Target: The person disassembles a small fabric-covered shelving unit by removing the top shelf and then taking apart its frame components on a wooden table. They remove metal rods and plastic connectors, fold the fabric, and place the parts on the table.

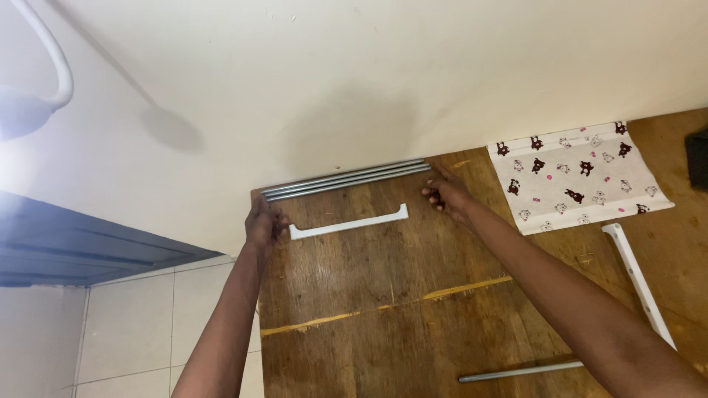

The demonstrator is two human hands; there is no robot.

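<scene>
From up here I see both hands stretched to the far edge of the wooden counter point(383, 324), where a bundle of grey metal rods point(345, 179) lies flat along the wall point(354, 81). The left hand point(263, 223) sits at the bundle's left end, fingers curled; the right hand point(445, 196) is at the right end, fingertips bent toward the rod tips. I cannot tell whether either hand is actually gripping the rods or only nudging them — the contact points are too small to read.

Just in front of the rods lies a white plastic bracket point(348, 222), flat and apart from them. To the right sit a folded cloth printed with little bears point(579, 177), a long white rail point(638, 284) and one loose grey rod point(516, 371).

The rods look stiff, thin and smooth, so I judge them light but prone to roll and slide against each other — best taken at both ends together, pinched as one bundle.
</scene>
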